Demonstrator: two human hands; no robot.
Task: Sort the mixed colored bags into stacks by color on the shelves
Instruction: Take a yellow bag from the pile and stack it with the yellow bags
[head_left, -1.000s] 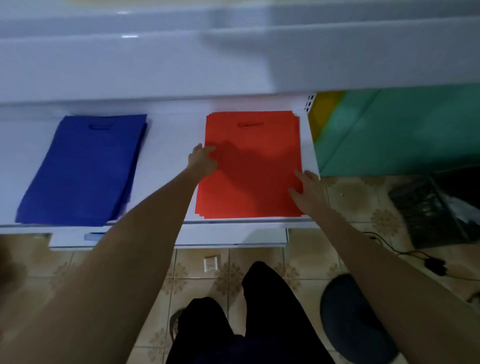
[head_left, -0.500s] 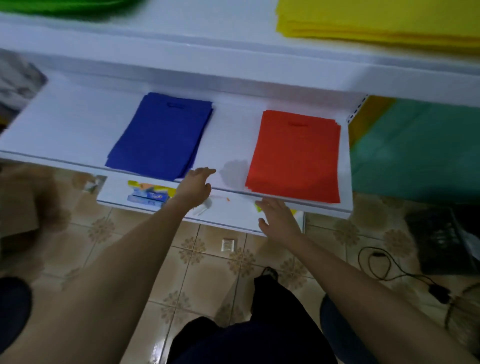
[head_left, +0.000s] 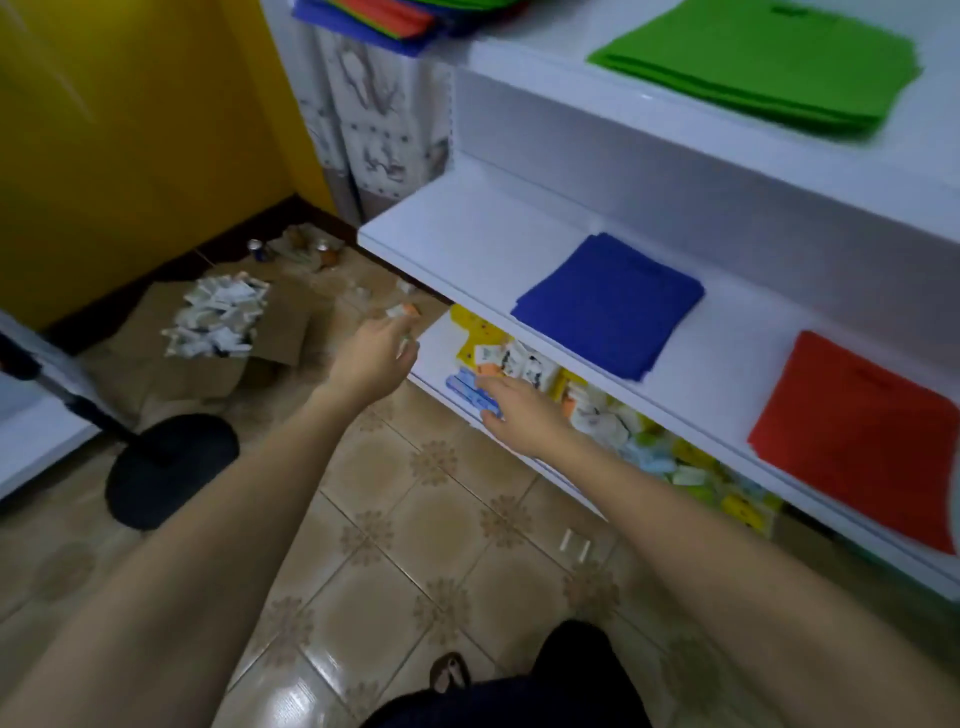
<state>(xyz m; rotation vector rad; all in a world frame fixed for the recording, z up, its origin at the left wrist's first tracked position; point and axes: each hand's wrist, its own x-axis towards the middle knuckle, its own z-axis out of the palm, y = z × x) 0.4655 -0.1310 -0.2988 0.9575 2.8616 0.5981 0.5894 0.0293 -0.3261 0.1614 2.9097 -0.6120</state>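
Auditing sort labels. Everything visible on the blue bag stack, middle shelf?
The blue bag stack is a pile of several flat, deep-blue bags, matte and cloth-like. Layer edges show along its left and near sides, slightly fanned. It lies flat on the white middle shelf near the front edge, left of the red bag stack, bare shelf between them. Any handle cut-out is too blurred to tell. Only the shelf touches it; the left hand and right hand are lower, clear of it.
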